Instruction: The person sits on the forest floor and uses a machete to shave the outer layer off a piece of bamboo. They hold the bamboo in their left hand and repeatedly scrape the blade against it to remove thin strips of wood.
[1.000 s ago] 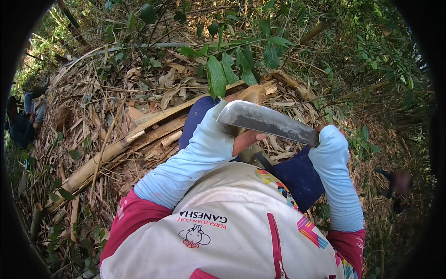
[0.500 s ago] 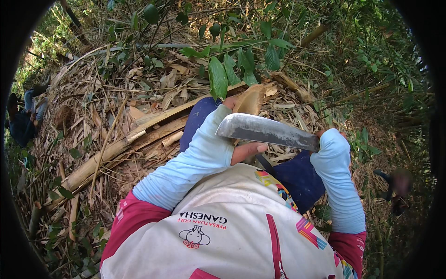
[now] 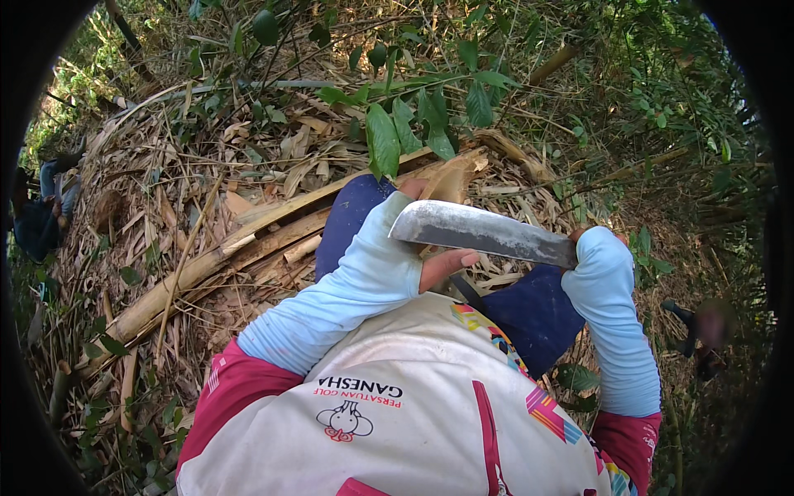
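Note:
My right hand [image 3: 589, 238], mostly covered by a light blue sleeve, is closed on the handle end of a machete [image 3: 484, 233]; the handle itself is hidden. The broad grey blade points left, level across my lap, with its blunt tip above my left hand. My left hand [image 3: 442, 269] grips a tan, pale-faced piece of wood [image 3: 447, 183], which rises on the far side of the blade. The thumb shows on the near side of the blade and some fingers on the far side. Whether the blade touches the wood, I cannot tell.
Split bamboo poles [image 3: 198, 269] lie on dry leaf litter [image 3: 157, 178] to the left. A leafy green branch [image 3: 405, 124] hangs just beyond my hands. Another person [image 3: 45, 211] sits at the far left; a blurred shape [image 3: 711, 322] is at the right.
My right hand and the machete have shifted slightly to the right. My left hand keeps its hold on the piece of wood, with only a small shift.

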Motion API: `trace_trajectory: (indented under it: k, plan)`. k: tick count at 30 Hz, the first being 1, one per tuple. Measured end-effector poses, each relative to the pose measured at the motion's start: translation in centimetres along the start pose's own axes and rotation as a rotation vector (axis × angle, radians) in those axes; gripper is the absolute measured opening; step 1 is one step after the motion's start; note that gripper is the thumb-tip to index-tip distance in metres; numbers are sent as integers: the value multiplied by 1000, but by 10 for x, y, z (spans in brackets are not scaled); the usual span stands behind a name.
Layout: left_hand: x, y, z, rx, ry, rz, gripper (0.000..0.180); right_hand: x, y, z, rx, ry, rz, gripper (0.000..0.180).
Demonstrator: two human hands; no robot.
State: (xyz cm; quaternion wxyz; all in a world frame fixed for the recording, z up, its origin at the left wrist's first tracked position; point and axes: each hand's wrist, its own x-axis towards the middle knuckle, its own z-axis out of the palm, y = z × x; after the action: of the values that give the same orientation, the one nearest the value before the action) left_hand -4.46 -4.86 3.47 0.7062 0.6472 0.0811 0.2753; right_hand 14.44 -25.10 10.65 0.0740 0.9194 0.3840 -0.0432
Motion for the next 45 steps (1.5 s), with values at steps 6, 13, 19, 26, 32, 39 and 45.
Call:
trace_trajectory:
  k: [6, 13, 19, 26, 32, 39, 45]
  plan:
    - [0, -3, 0, 71, -13, 1, 55, -2, 0, -2, 11, 47, -32, 22]
    - [2, 1, 5, -31, -28, -37, 60, 8, 15, 17, -67, -88, 122, 18]
    - [3, 0, 7, 4, -6, -33, 57, 17, 1, 1, -132, -174, 184, 27]
    - [7, -9, 2, 29, -54, -24, 59, 10, 0, 5, -79, -58, 111, 31]
    - [16, 6, -16, -813, -121, -395, 46, -7, -4, 21, 136, 69, -106, 34]
    - [8, -8, -22, -209, -1, -175, 67, 9, -3, 40, 93, -9, -83, 29]
    - [18, -30, -32, -540, -3, -362, 63, 6, -20, 30, 25, 68, -52, 31]
